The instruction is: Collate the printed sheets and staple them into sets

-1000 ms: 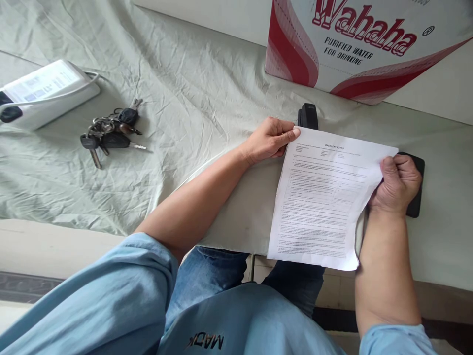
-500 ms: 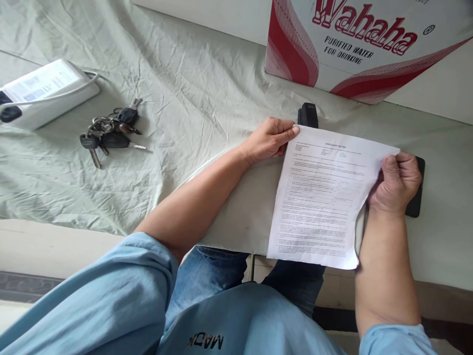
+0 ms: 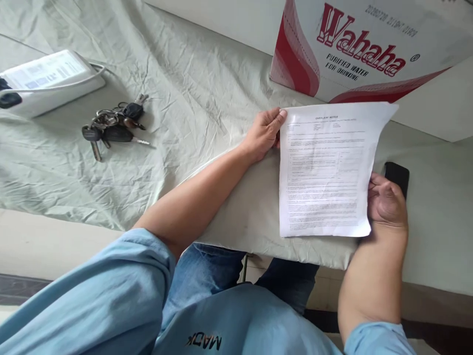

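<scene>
A white printed paper (image 3: 323, 172), headed "OVERLEAF NOTES", is held up above the table edge, text facing me. My left hand (image 3: 263, 132) pinches its upper left corner, thumb on the front and fingers behind. At the paper's lower right edge is my right hand (image 3: 387, 199), palm turned up. Its thumb is off the front of the paper, and its fingertips are partly hidden behind the edge. The upper right corner of the paper is free and bends back slightly. Just beyond my right hand lies a flat black object (image 3: 398, 176), like a phone.
A wrinkled pale green cloth (image 3: 199, 93) covers the table. On the left lie a bunch of keys (image 3: 114, 125) and a white box-shaped device (image 3: 55, 81) with a cable. A red and white Wahaha water carton (image 3: 354, 54) stands at the back right.
My right hand has let go of the upper right corner and moved down along the paper's right edge. The paper has risen and turned slightly, now covering the small black object behind it.
</scene>
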Tool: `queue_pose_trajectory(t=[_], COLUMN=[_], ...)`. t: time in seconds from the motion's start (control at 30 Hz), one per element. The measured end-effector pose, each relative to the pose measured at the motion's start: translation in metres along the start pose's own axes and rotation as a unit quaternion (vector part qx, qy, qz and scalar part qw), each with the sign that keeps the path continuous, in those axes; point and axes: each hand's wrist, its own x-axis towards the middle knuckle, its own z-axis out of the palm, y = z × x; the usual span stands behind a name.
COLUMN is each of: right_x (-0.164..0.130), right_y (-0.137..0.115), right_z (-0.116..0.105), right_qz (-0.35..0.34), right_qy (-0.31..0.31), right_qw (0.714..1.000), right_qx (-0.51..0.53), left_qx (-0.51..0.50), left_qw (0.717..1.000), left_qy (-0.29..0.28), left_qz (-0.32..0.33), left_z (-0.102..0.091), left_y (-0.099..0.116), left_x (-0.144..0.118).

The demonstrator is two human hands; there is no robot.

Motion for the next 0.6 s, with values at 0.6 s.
queue_pose_trajectory(t=[0.6], right_x=[-0.077], right_y=[-0.032], right_z=[0.025], right_qz=[-0.239], right_qy=[0.31], right_qw=[0.917], right_qx=[-0.078], left_qx=[-0.072], left_qw=[0.997], left_qy=[-0.015], left_qz=[0.02], left_z=[-0.007], left_y=[0.02], left_x=[0.001])
